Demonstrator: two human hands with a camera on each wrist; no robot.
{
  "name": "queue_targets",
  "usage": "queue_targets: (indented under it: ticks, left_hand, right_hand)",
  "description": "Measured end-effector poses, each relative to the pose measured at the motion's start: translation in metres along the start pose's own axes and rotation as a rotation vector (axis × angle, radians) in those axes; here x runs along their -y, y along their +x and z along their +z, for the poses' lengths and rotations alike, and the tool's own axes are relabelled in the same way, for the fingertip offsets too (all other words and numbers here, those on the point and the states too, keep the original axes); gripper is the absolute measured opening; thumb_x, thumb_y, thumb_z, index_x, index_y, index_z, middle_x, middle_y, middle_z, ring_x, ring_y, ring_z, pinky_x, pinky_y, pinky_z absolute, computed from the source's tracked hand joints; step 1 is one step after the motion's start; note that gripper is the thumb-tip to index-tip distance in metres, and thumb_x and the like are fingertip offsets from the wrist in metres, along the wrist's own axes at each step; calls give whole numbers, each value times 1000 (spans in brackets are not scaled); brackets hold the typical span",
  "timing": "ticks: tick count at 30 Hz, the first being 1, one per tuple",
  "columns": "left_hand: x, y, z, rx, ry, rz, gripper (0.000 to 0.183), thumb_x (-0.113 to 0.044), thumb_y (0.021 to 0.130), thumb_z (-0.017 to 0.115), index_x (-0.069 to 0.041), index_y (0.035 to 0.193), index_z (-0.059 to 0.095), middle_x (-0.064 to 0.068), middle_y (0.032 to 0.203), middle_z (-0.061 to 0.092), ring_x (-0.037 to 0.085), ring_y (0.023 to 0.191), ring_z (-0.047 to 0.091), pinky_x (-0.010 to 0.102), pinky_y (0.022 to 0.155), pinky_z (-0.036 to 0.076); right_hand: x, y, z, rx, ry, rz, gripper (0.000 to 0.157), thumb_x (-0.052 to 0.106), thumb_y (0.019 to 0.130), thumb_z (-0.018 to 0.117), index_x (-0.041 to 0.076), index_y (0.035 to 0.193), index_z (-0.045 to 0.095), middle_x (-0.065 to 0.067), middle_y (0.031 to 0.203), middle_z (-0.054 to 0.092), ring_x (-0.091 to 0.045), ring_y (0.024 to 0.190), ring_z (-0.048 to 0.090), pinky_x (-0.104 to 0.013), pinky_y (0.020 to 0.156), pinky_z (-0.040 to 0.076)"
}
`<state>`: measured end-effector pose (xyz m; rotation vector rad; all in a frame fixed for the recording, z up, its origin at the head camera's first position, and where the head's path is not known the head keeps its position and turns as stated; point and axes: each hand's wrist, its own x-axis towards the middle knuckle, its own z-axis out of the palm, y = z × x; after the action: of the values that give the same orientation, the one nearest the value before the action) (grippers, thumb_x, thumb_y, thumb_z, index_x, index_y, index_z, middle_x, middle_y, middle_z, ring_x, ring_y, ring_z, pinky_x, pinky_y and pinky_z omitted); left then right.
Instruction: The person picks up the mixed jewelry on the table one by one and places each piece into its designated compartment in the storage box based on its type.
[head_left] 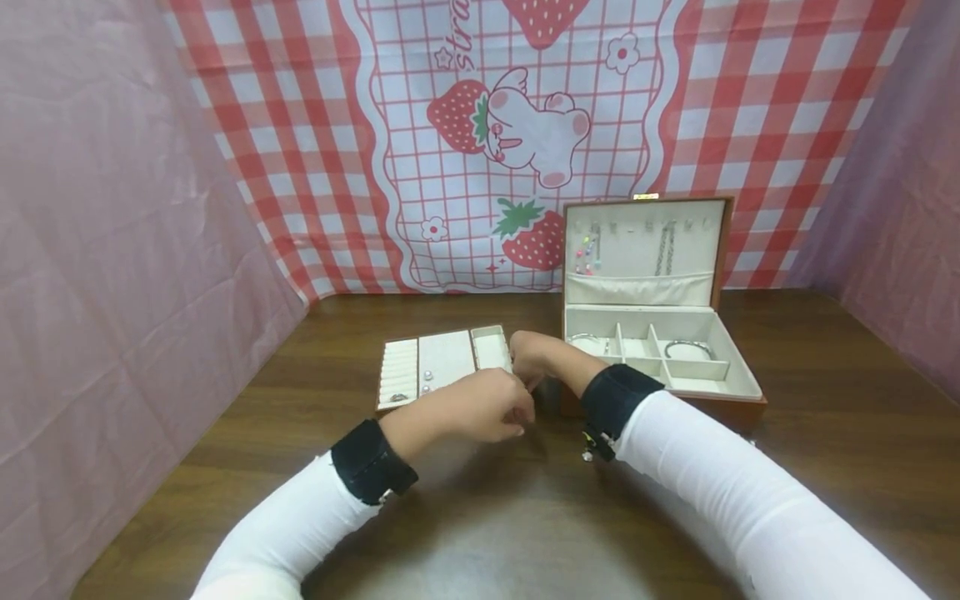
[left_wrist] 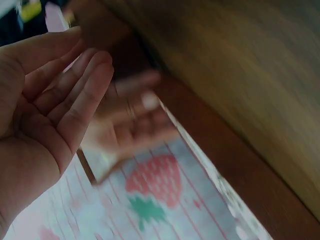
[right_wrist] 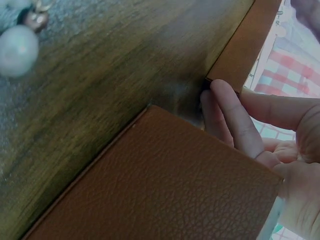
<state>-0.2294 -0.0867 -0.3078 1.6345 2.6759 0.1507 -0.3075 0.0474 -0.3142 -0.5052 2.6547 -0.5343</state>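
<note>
A shallow brown-edged jewelry tray lies left of centre, with ring rolls, a flat pad and a narrow side compartment. My right hand is at its right side; in the right wrist view the thumb and fingers pinch the corner of its brown wall. My left hand hovers by the tray's front right part, partly covering it. Its fingers are loosely bent, and nothing is between them in the left wrist view. A ring sits in the rolls; small pearl-like studs are on the pad.
To the right stands an open brown jewelry box. Necklaces hang in its lid, and bracelets lie in compartments. Small jewelry with a pearl lies on the table under my right wrist. A checked cloth hangs behind.
</note>
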Motion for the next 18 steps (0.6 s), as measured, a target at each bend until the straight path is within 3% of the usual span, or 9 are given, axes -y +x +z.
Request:
queue_targets:
  ticks: [4, 8, 12, 18]
  left_hand:
    - [-14, 14, 9, 21, -7, 34, 20, -15, 85, 74, -7, 103, 73, 1, 89, 69, 8, 81, 62, 16, 75, 47]
    - [-13, 31, 25, 11, -112, -23, 28, -17, 85, 75, -5, 109, 72, 2, 89, 72, 6, 80, 64, 13, 73, 46]
    - [-13, 43, 38, -6, -148, -43, 27, -18, 83, 77, -8, 108, 73, -1, 90, 72, 4, 78, 63, 12, 73, 45]
    - [-23, 57, 42, -18, -137, 22, 22, -20, 84, 76, -11, 104, 75, -4, 87, 72, 3, 82, 61, 9, 71, 41]
  right_hand:
    - [1, 1, -3, 6, -107, -33, 20, -9, 76, 51, 8, 67, 45, 0, 62, 40, -13, 52, 38, -23, 46, 35]
    - [1, 2, -4, 10, -170, -72, 18, -7, 76, 54, 8, 70, 48, -2, 68, 42, -16, 59, 38, -25, 51, 35]
    - [2, 2, -4, 14, -248, -97, 18, -4, 74, 61, 8, 70, 49, -2, 71, 43, -17, 62, 38, -26, 54, 34]
    - [3, -7, -10, 66, -178, -78, 19, -7, 74, 64, 7, 64, 56, -2, 62, 60, -13, 53, 52, -21, 49, 41]
